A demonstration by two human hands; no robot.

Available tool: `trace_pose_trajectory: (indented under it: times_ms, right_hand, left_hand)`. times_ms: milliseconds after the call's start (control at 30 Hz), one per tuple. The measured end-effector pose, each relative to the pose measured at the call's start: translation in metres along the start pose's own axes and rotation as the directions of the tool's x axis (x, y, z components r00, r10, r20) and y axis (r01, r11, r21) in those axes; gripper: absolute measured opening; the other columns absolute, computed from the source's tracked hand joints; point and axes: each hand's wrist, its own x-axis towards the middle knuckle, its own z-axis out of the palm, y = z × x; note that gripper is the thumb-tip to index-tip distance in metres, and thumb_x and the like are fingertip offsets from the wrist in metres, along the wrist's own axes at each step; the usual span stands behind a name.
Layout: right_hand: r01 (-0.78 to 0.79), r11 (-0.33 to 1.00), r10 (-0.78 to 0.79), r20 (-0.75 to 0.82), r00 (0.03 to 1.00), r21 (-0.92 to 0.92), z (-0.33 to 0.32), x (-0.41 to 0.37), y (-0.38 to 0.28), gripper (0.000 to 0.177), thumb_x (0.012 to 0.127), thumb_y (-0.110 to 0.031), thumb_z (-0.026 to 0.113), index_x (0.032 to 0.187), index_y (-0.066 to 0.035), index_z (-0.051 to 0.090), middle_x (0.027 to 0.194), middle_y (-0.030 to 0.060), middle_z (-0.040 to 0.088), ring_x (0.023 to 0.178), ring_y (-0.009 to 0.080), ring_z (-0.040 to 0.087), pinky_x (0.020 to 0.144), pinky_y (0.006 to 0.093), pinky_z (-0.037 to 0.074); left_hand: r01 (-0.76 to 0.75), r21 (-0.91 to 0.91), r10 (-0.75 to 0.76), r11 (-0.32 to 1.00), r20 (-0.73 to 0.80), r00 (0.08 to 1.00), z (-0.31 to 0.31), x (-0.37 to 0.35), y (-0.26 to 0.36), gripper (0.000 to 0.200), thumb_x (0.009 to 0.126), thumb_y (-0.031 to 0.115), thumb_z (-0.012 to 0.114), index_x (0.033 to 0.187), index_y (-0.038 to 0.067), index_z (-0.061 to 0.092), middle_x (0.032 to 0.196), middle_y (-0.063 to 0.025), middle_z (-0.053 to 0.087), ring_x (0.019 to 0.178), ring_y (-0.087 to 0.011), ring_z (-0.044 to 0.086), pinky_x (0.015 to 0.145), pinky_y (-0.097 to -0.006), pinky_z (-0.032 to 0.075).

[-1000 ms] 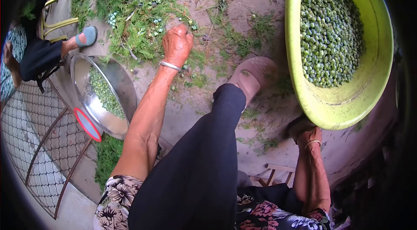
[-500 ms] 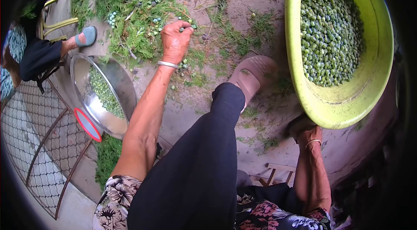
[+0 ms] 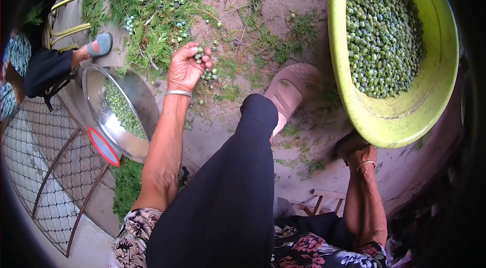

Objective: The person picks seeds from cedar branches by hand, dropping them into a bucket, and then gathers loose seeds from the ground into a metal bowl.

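My left hand, a silver bangle at its wrist, is raised over the littered ground. Its thumb and curled fingers hold small green cones. More loose cones lie on the ground just beside it. My right hand is at the lower rim of a large yellow-green basin, which is tilted and holds a mass of green cones. Basin and shadow hide the fingers of that hand.
Green branches are heaped at upper left. A metal bowl of smaller green pieces stands near a red-rimmed round object. Another person's feet in blue-grey shoes are at left. A pink slipper is on my foot.
My left hand has moved down and to the left, and has turned so that the green cones between its fingers show. The yellow-green basin sits slightly further left and up in view.
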Motion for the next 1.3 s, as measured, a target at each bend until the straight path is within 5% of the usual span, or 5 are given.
trace_pose_trajectory:
  times_ms: [467, 633, 1033, 1167, 1300]
  right_hand:
    - [-0.005, 1.000, 0.002, -0.077, 0.997, -0.029, 0.003, -0.002, 0.003, 0.032, 0.077, -0.019, 0.048, 0.098, 0.004, 0.058, 0.098, 0.0286, 0.060, 0.098, 0.0440, 0.055, 0.084, 0.0448, 0.045]
    - [-0.030, 0.999, 0.029, 0.035, 0.999, 0.023, -0.003, 0.000, 0.001, 0.041, 0.078, -0.008, 0.042, 0.118, -0.005, 0.052, 0.114, 0.0279, 0.054, 0.106, 0.0445, 0.052, 0.090, 0.0451, 0.043]
    - [0.072, 0.995, -0.076, -0.073, 0.994, -0.063, 0.009, 0.004, 0.021, 0.028, 0.079, -0.020, 0.043, 0.094, 0.000, 0.056, 0.094, 0.0283, 0.059, 0.092, 0.0469, 0.054, 0.078, 0.0484, 0.045]
    - [0.126, 0.992, -0.126, -0.119, 0.985, 0.000, 0.014, 0.006, 0.027, 0.031, 0.078, -0.022, 0.046, 0.098, 0.000, 0.055, 0.097, 0.0274, 0.060, 0.095, 0.0459, 0.054, 0.080, 0.0480, 0.045]
    - [0.127, 0.992, -0.127, -0.107, 0.986, -0.006, 0.014, 0.007, 0.027, 0.032, 0.077, -0.022, 0.047, 0.099, 0.000, 0.055, 0.097, 0.0270, 0.060, 0.095, 0.0456, 0.054, 0.081, 0.0477, 0.046]
  left_hand:
    - [-0.271, 0.162, 0.077, 0.949, 0.712, 0.698, 0.225, -0.066, -0.019, 0.058, 0.077, 0.005, 0.067, 0.126, -0.008, 0.040, 0.123, -0.0254, 0.049, 0.114, -0.0309, 0.051, 0.086, -0.0427, 0.051]
    - [-0.496, 0.240, 0.383, 0.835, 0.393, 0.836, 0.211, -0.027, -0.018, 0.042, 0.078, 0.005, 0.068, 0.114, -0.008, 0.051, 0.104, -0.0143, 0.060, 0.090, -0.0184, 0.061, 0.075, -0.0269, 0.052]
    - [-0.371, 0.919, 0.568, -0.134, 0.378, 0.732, 0.032, 0.063, -0.017, 0.017, 0.070, 0.003, 0.061, 0.086, 0.000, 0.066, 0.069, -0.0136, 0.063, 0.060, -0.0194, 0.061, 0.060, -0.0311, 0.048]
    - [-0.381, 0.910, 0.511, -0.163, 0.408, 0.756, 0.033, 0.066, -0.001, 0.013, 0.073, 0.004, 0.061, 0.085, -0.002, 0.064, 0.069, -0.0110, 0.064, 0.058, -0.0172, 0.060, 0.055, -0.0283, 0.048]
    - [-0.280, 0.821, 0.458, 0.497, 0.025, 0.888, 0.037, 0.040, 0.015, 0.009, 0.081, 0.000, 0.056, 0.088, -0.005, 0.060, 0.073, -0.0072, 0.062, 0.061, -0.0121, 0.061, 0.049, -0.0216, 0.050]
